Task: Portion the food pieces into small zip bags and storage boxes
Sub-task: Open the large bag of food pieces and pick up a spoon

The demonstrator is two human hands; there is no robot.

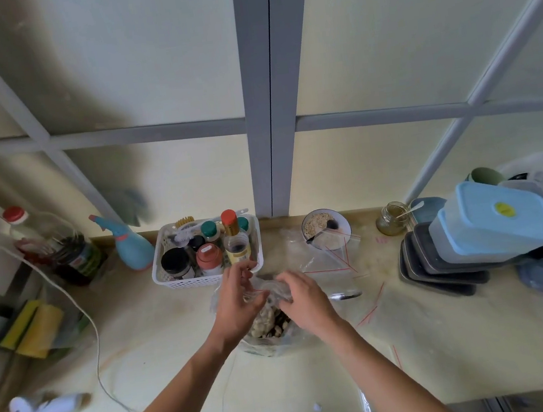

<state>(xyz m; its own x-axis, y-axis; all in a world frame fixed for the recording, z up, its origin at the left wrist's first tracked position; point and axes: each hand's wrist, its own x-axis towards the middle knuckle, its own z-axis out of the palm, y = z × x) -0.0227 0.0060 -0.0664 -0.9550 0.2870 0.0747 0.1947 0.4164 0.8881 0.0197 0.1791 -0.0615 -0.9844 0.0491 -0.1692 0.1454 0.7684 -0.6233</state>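
A clear plastic bag (269,339) of pale and dark food pieces (268,322) sits on the counter in front of me. My left hand (237,300) and my right hand (304,296) both pinch crumpled clear plastic (270,287) at the top of that bag, fingers curled. Several empty small zip bags (325,261) with red seal lines lie flat just right of my hands. Stacked storage boxes (493,225) with light blue lids stand at the right, on dark trays (444,269).
A white basket (176,280) of spice jars stands behind my hands. A bowl (326,228) with crumbs and a spoon, and a glass jar (391,219), sit by the wall. Spray bottle (131,241), sauce bottle (61,247), sponges (32,329) and a cable (95,336) are left.
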